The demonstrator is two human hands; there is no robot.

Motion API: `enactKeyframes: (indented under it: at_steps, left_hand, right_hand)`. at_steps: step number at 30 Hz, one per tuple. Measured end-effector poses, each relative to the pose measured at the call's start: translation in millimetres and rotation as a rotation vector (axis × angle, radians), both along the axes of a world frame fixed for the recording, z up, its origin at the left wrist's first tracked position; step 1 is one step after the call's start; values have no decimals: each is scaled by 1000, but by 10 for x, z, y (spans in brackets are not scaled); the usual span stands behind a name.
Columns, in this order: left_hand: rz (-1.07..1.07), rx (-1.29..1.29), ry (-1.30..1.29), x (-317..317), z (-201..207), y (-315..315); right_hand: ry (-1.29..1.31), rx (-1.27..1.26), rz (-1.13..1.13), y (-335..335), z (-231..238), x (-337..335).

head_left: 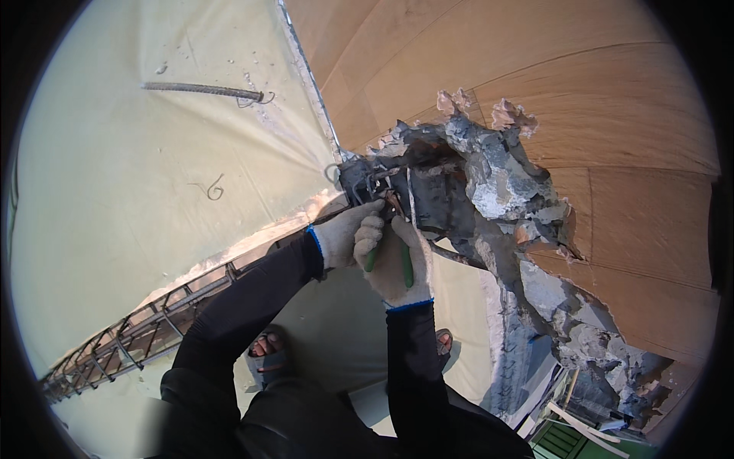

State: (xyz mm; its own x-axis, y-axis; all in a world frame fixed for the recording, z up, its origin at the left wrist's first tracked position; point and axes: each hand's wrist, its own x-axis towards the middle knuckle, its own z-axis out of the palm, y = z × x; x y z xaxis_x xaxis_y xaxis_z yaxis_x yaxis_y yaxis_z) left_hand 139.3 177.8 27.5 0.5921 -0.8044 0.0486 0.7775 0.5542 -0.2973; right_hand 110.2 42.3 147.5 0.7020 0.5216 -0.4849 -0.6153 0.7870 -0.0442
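Note:
My right hand (pixel 397 264), in a pale knit glove with a blue cuff edge, is closed round green-handled pliers (pixel 407 266). The pliers' brownish jaws point away from me, in among steel bars (pixel 413 197) inside a broken-out pocket in the wall. Close beside it, my left hand (pixel 342 235), gloved the same way, reaches to the bars with its fingertips drawn together. Whatever those fingertips pinch is hidden in the dark steelwork. A rebar cage (pixel 164 314) runs from the lower left up toward both hands.
Rough broken concrete (pixel 501 187) surrounds the pocket in the tan panelled wall (pixel 642 115). On the pale sheeting (pixel 99 183) lie a short ribbed bar (pixel 202 90) and a bent wire (pixel 215 187). My sandalled feet stand below the cage. Green slatted material (pixel 569 440) and loose strips sit at lower right.

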Motion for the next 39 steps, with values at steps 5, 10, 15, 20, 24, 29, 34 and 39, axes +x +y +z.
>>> enactKeyframes:
  at_steps: [5, 10, 15, 20, 24, 29, 34, 39]
  left_hand:
    - [185, 618, 184, 117, 566, -145]
    - [494, 1101, -229, 147, 854, -69]
    - [992, 1148, -953, 96, 44, -113]
    - [1173, 1164, -974, 118, 83, -241]
    - [877, 807, -322, 74, 239, -404]
    - [-1, 962, -201, 445, 534, -207]
    - [-213, 910, -153, 505, 606, -217]
    - [-242, 1143, -284, 583, 571, -258]
  right_hand:
    - [-62, -119, -266, 254, 134, 145]
    - [-108, -8, -464, 533, -263, 491]
    - [74, 380, -656, 476, -386, 322]
    - [257, 660, -526, 348, -154, 186]
    - [190, 139, -302, 336, 118, 182]
    - [55, -670, 62, 356, 920, -167]
    - [-897, -2154, 513, 289, 1321, -575]
    - [-1447, -2402, 574, 135, 1031, -502]
